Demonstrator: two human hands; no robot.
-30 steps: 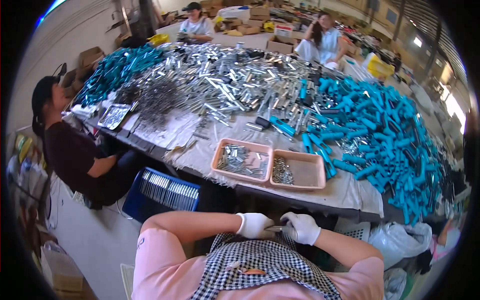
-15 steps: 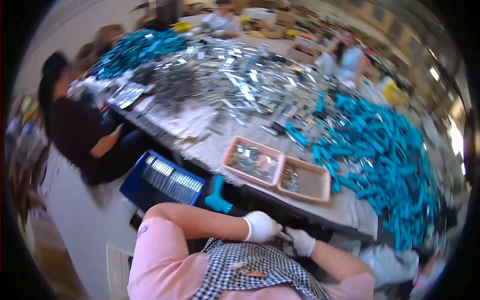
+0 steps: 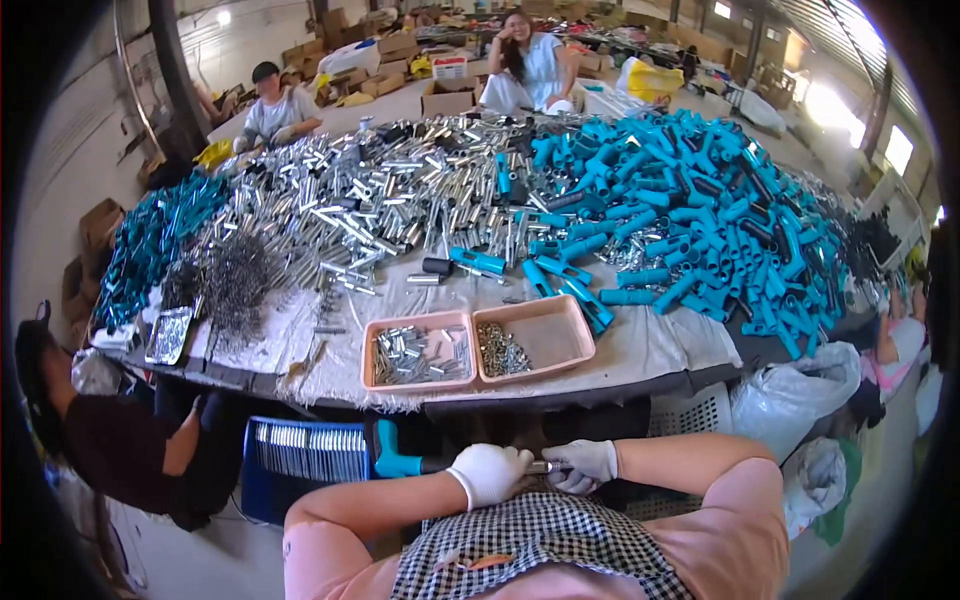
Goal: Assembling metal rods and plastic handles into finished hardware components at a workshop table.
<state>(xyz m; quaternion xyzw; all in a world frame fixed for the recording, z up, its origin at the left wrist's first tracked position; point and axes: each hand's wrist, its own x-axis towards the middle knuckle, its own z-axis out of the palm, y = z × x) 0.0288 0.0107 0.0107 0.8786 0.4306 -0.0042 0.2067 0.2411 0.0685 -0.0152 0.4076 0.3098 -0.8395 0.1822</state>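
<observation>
White-gloved, my left hand (image 3: 490, 473) is closed in front of my apron, around a tool whose L-shaped teal handle (image 3: 396, 455) and short black section stick out on its left. A shiny metal tube (image 3: 542, 467) shows between my hands, in line with that handle; the joint is hidden under my left glove. My right hand (image 3: 585, 465), also gloved, is closed on the tube's right end. Beyond them, at the table's near edge, are two joined pink trays: the left tray (image 3: 368, 358) holds small metal pins, the right tray (image 3: 545, 345) small metal fittings.
The table bears heaps of metal tubes (image 3: 350, 220), teal handles (image 3: 690, 230) and dark small parts (image 3: 235, 285). A blue crate (image 3: 262, 490) of metal rods stands left of my hands. One person sits at the left, two beyond the table. White sacks (image 3: 800, 395) stand at the right.
The view has swung and steadied, so the table looks level. My hands stay together; the metal tube between them now shows clearly. The teal handle lies nearly in line with it.
</observation>
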